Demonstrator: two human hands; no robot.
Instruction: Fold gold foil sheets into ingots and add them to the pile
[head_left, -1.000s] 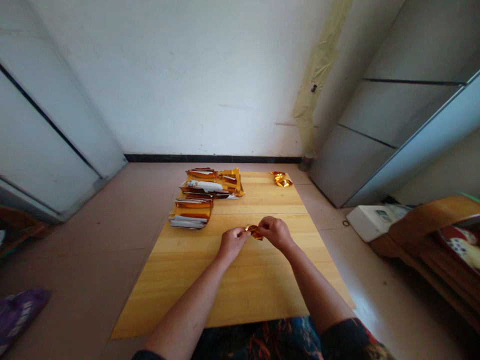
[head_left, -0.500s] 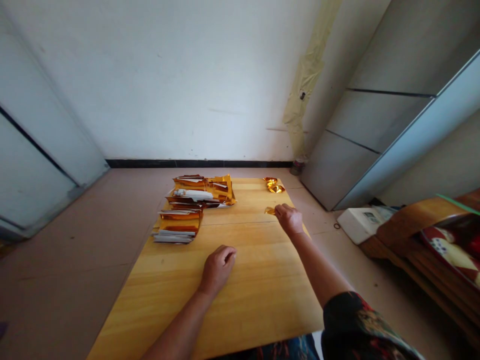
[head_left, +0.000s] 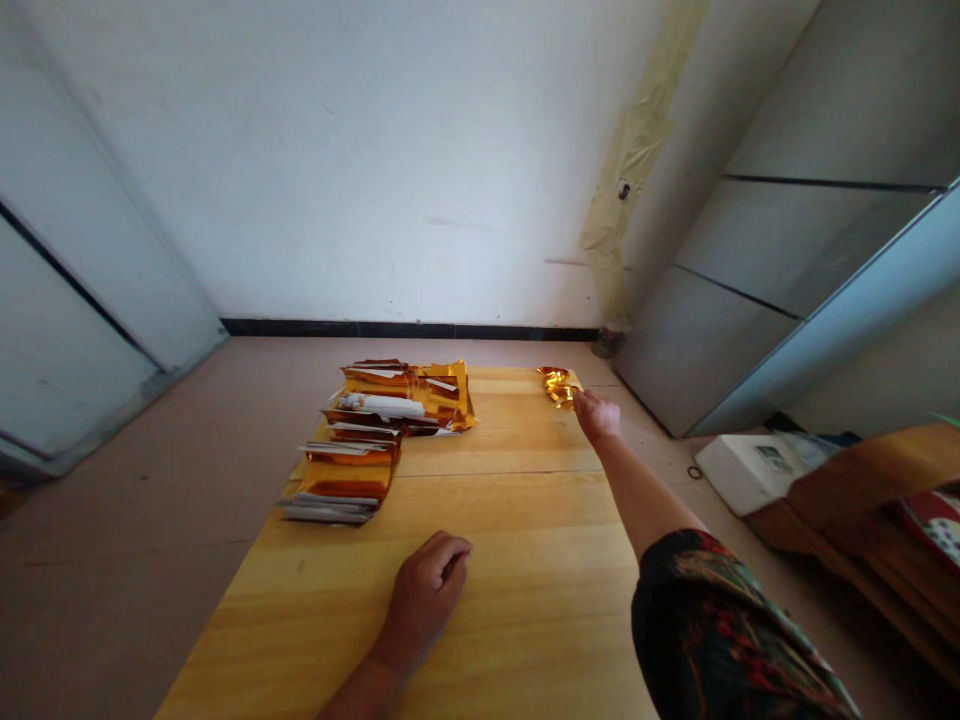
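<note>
My left hand [head_left: 430, 582] rests on the wooden table [head_left: 525, 560], its fingers loosely curled closed, with nothing showing in them. At the far right corner, my right hand [head_left: 598, 415] is closed, with its fingertips on a crumpled piece of shiny gold foil [head_left: 564, 398]. More gold foil [head_left: 553, 375] lies right behind that piece, and the bits overlap, so I cannot tell them fully apart. On the far left of the table, apart from both hands, lie several stacked gold foil packets [head_left: 352, 470] with white and grey edges. A white roll-like bundle [head_left: 381, 405] sits among them.
Behind the table stands a white wall [head_left: 375, 180] with a strip of yellowish tape [head_left: 619, 215]. A grey cabinet [head_left: 750, 290] is at the right. A white box [head_left: 742, 475] rests on brown wooden furniture [head_left: 847, 510] beside the table.
My right hand has moved the gold foil piece away from me, up against the other foil at the far corner. My left hand stays curled on the table. The view has shifted slightly.
</note>
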